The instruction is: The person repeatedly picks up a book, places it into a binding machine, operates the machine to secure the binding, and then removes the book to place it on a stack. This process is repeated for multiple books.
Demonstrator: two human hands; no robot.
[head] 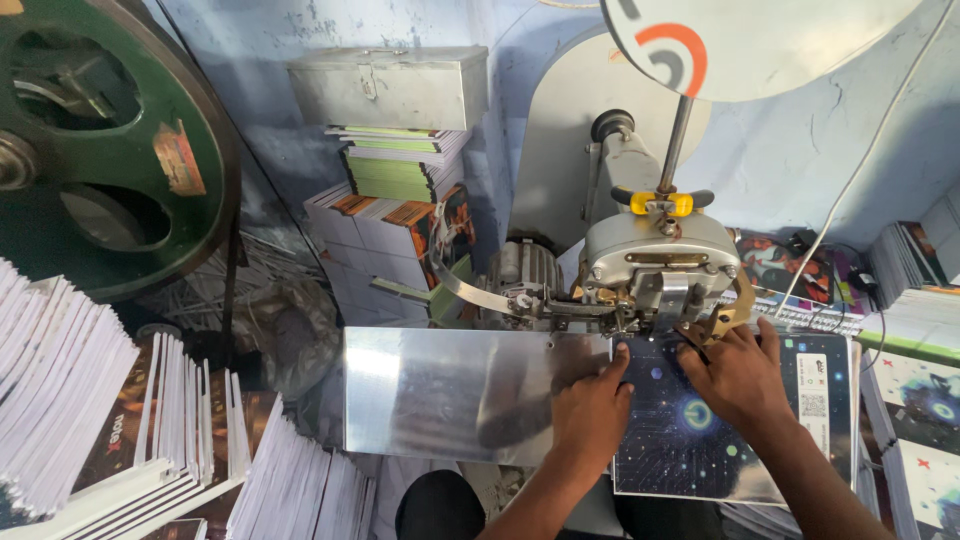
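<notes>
Both forearms enter from the bottom edge. Left hand (592,412) is laid flat, fingers together, across the left edge of a dark notebook cover (690,430) printed with planets and a glowing ring, with part of the palm on the shiny metal plate (450,390) beside it. Right hand (735,375) is pressed palm-down on the upper part of the same cover, fingers spread slightly and pointed toward the machine; nothing is gripped by either hand. The two hands are kept apart, with a strip of cover showing between them.

Just beyond the fingertips, the grey stitching machine head (655,260) is seen, with a yellow-capped fitting on top and a rod rising to a round white disc (740,40). The cover's far edge is tucked under the head.

Well left of the left hand, fanned stacks of white-edged notebooks (110,420) are piled. Above those, a large green flywheel (110,140) is seen. Further stacks (395,215) and a grey metal box (385,88) are set beyond the plate. More printed covers (925,400) lie right of the right hand.
</notes>
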